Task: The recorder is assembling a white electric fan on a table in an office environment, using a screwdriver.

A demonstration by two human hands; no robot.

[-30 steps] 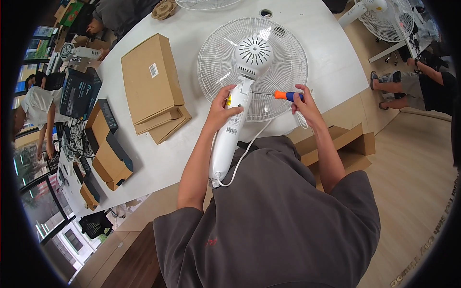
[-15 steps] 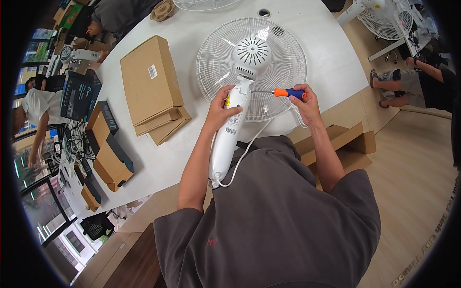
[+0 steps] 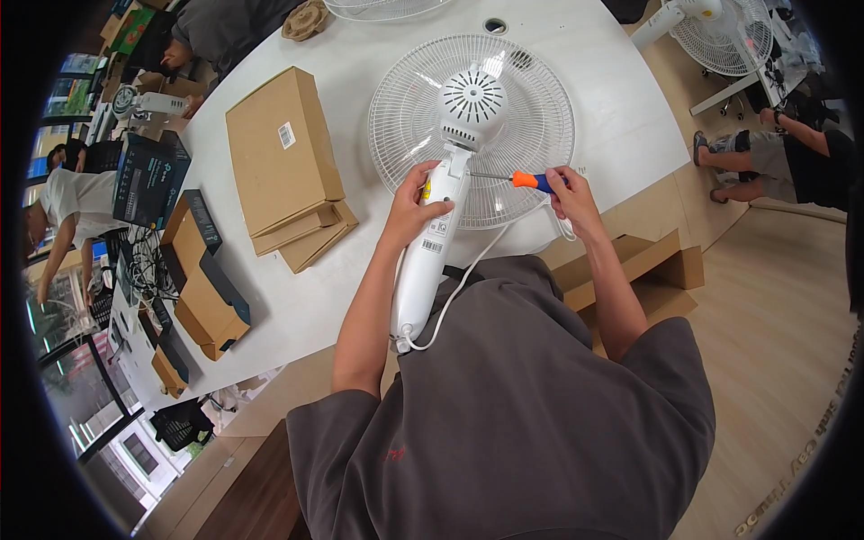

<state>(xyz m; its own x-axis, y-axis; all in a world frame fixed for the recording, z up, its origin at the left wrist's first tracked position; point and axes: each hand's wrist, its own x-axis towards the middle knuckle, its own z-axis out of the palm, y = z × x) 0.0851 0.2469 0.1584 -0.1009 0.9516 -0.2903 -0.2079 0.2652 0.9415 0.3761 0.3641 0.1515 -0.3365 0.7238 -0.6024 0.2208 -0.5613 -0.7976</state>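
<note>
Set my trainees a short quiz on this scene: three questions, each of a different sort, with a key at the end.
1. Multiple choice: which colours show on the screwdriver handle in the right hand?
A. green and yellow
B. orange and blue
C. red and white

2. Fill in: in the picture, the flat cardboard boxes lie on the table to the ____ of the fan grille.

3. True or false: the left hand is held clear of the fan column.

Key
1. B
2. left
3. False; the left hand grips the upper part of the fan column.
</note>
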